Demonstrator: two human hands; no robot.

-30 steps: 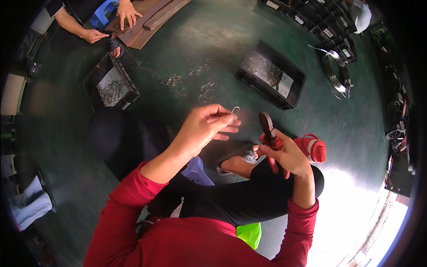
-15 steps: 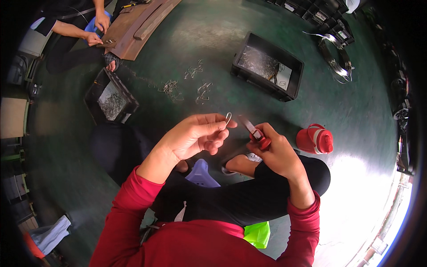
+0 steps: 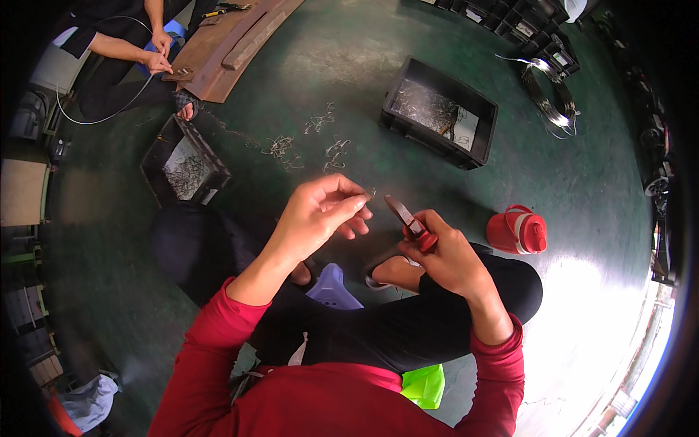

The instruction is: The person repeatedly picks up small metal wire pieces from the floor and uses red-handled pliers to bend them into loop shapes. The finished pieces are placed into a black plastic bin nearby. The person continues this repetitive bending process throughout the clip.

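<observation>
Between the thumb and fingers of my left hand (image 3: 317, 215) is a small bent wire hook (image 3: 373, 193), mostly hidden by the fingertips. My right hand (image 3: 457, 262) is closed round the red handles of a pair of pliers (image 3: 404, 215). The pliers' dark metal jaws point up and left toward the hook, with a small gap between them. Beyond my hands, loose wire hooks (image 3: 280, 148) lie in several little heaps on the green floor.
A black crate (image 3: 429, 138) of wire pieces stands ahead; another crate (image 3: 212, 159) is at left. A red jug (image 3: 515, 230) is at right, a wire coil (image 3: 561, 113) behind it. At far left a co-worker's hands (image 3: 159, 60) hold wire beside a brown board (image 3: 211, 73).
My left hand has turned, so less of the hook shows. The pliers have shifted slightly and their jaws look sharper. A long wire loop now hangs left of the co-worker's hands.
</observation>
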